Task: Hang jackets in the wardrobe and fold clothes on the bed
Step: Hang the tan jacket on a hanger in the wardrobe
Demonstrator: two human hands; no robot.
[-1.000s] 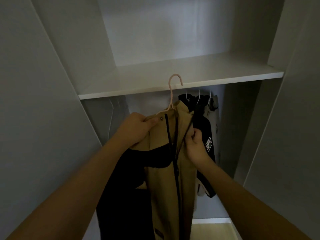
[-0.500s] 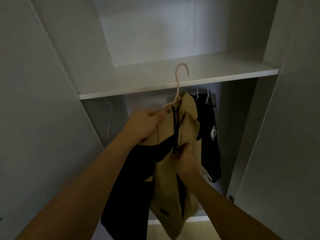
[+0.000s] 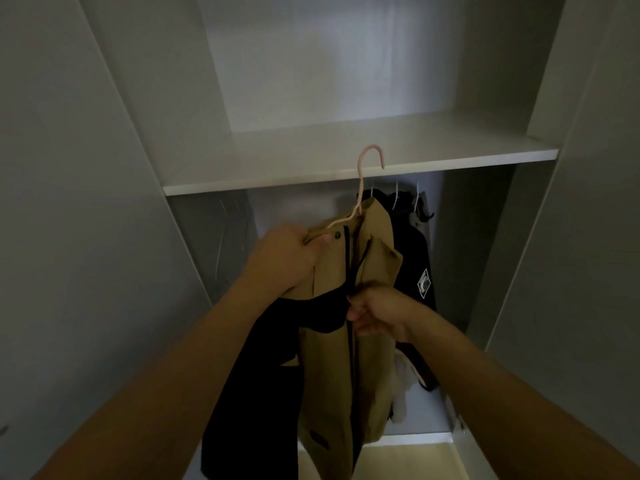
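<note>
Wardrobe shelf [image 3: 450, 157] sits just behind the hook [image 3: 371, 157]; left hand [image 3: 287, 254] grips the jacket [image 3: 346, 358] shoulder, right hand [image 3: 375, 315] pinches its front.

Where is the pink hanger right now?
In the head view, centre, the pink hanger pokes up from the tan jacket, its hook before the shelf edge; the left hand holds it.

both hands [image 3: 289, 258] raised, seemingly gripping

Dim grey wardrobe interior [image 3: 86, 202] with a pale shelf [image 3: 450, 161] and light floor [image 3: 433, 459].
</note>
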